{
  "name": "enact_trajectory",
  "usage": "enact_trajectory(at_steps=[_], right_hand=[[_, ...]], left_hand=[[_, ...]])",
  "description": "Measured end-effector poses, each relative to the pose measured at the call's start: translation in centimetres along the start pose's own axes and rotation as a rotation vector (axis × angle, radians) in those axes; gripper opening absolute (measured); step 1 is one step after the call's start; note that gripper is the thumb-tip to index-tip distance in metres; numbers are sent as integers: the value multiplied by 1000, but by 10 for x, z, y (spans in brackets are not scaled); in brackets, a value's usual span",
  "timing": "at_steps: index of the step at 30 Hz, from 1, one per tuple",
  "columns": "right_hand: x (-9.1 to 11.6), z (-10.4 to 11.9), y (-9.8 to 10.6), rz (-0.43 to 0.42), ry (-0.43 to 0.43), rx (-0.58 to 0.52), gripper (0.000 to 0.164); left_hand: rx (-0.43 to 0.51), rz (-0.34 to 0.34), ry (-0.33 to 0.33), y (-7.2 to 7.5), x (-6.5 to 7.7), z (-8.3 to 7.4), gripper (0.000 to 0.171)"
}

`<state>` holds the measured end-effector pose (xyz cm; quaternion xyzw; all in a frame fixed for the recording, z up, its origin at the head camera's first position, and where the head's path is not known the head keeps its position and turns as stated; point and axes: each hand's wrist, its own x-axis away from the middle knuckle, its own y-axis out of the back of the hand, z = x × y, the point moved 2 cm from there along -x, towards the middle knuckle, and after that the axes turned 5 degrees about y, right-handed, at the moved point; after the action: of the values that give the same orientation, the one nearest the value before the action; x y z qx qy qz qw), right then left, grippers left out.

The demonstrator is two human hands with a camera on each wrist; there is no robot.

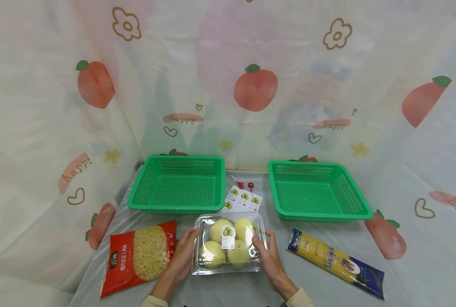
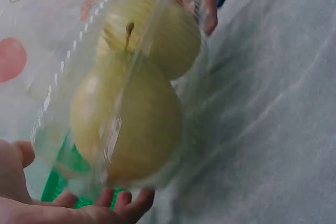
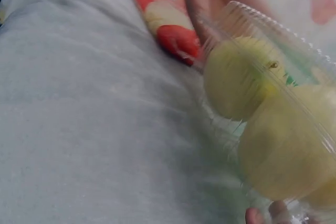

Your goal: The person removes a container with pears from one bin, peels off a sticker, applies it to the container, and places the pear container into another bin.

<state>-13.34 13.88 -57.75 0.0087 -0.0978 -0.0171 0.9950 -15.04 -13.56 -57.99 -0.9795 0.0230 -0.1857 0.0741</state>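
A clear plastic box (image 1: 208, 272) of yellow-green pears (image 1: 213, 252) is held between both hands at the middle front of the table. A label with printed fruit (image 1: 228, 237) is stuck on its lid. My left hand (image 1: 184, 253) grips the left side; in the left wrist view its fingers (image 2: 128, 206) bend under the box, thumb up along the side. On the opposite side, my right hand (image 1: 268, 256) holds on with its thumb over the lid edge. Fingertips (image 3: 278, 209) of that hand show under the box in the right wrist view.
Two green baskets (image 1: 178, 209) (image 1: 323, 216) stand at the back left and right. Between them lie a sticker sheet (image 1: 245, 197) and two red lollipops (image 1: 251, 185). A red bag of spiral pasta (image 1: 122, 264) lies left, a spaghetti pack (image 1: 337, 263) right. Patterned cloth hangs behind.
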Motion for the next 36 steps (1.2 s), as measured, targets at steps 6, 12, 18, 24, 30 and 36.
enact_trajectory(at_steps=[6, 12, 18, 24, 30, 36], right_hand=[[5, 12, 21, -50, 5, -24, 70], [7, 28, 47, -75, 48, -4, 61], [8, 45, 77, -117, 69, 12, 57], [12, 67, 110, -139, 87, 26, 52], [12, 91, 148, -162, 137, 23, 43], [8, 110, 187, -220, 207, -43, 34]], left_hand=[[-25, 53, -12, -10, -7, -1, 67], [-40, 101, -17, -33, -20, -4, 62], [-47, 133, -49, -53, -35, -3, 59], [4, 206, -18, -77, -41, 1, 51], [-5, 278, 2, -105, -42, 3, 49], [-47, 328, 4, -134, -51, -3, 50]])
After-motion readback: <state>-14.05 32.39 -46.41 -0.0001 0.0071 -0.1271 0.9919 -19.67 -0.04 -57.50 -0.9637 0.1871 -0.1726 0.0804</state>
